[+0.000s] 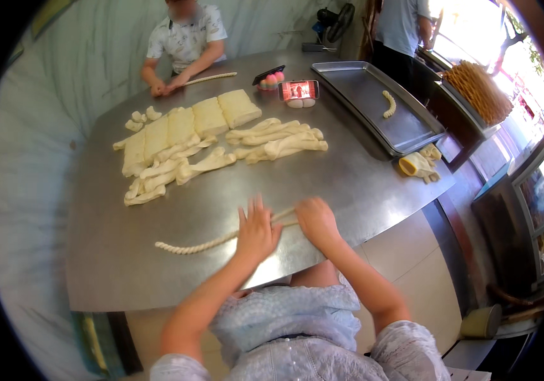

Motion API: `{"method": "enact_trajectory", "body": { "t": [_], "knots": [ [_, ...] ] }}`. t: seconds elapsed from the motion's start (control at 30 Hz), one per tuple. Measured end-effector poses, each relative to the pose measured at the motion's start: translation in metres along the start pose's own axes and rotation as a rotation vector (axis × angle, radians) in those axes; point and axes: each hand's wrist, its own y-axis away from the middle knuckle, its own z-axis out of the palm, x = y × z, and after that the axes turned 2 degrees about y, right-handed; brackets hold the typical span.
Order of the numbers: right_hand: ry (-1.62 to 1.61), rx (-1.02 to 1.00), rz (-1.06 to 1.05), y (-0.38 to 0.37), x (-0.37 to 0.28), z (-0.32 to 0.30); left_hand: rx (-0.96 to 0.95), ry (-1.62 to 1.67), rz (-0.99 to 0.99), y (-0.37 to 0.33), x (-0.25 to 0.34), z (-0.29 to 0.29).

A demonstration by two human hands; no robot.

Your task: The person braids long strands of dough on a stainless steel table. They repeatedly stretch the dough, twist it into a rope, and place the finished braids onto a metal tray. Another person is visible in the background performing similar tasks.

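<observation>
Twisting a dough rope (189, 249) looks to be the step in hand. The rope lies on the worktop (361, 184), on the near side of the pile of dough strips (285, 141); its left part is wound into a spiral, while two strands show apart between the hands. The left hand (256, 230) is palm down over the rope, its grip spread rather than closed. The right hand (315, 222) is curled over the right end; its fingertips are hidden, so I cannot tell whether that grip is clamped. The next move seems to call for even rolling pressure and a secured right end, lest the strands unwind. Right of the pile, a tray (348, 80) bears one short twist (389, 105), perhaps a finished piece.
</observation>
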Motion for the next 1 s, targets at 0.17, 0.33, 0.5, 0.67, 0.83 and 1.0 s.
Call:
{"method": "enact_trajectory", "body": {
  "t": [0.17, 0.33, 0.5, 0.67, 0.83, 1.0],
  "knots": [
    [0.145, 0.220, -0.335, 0.030, 0.009, 0.002, -0.273, -0.009, 0.381, 0.040, 0.002, -0.009],
    [0.016, -0.067, -0.128, 0.044, 0.003, -0.011, -0.173, 0.079, 0.240, 0.068, 0.029, -0.011],
    [0.074, 0.197, -0.057, -0.006, 0.008, 0.001, -0.075, -0.044, 0.223, -0.011, 0.003, 0.003],
    [0.041, 0.214, -0.319, 0.054, 0.013, -0.009, -0.270, 0.112, 0.333, 0.058, 0.026, -0.015],
    [0.022, -0.051, 0.056, 0.011, 0.008, -0.013, -0.162, 0.025, 0.022, 0.005, 0.030, 0.009],
    [0.234, 0.199, -0.235, 0.026, 0.024, 0.006, -0.173, -0.020, 0.367, 0.001, 0.014, 0.005]
  ]
}}
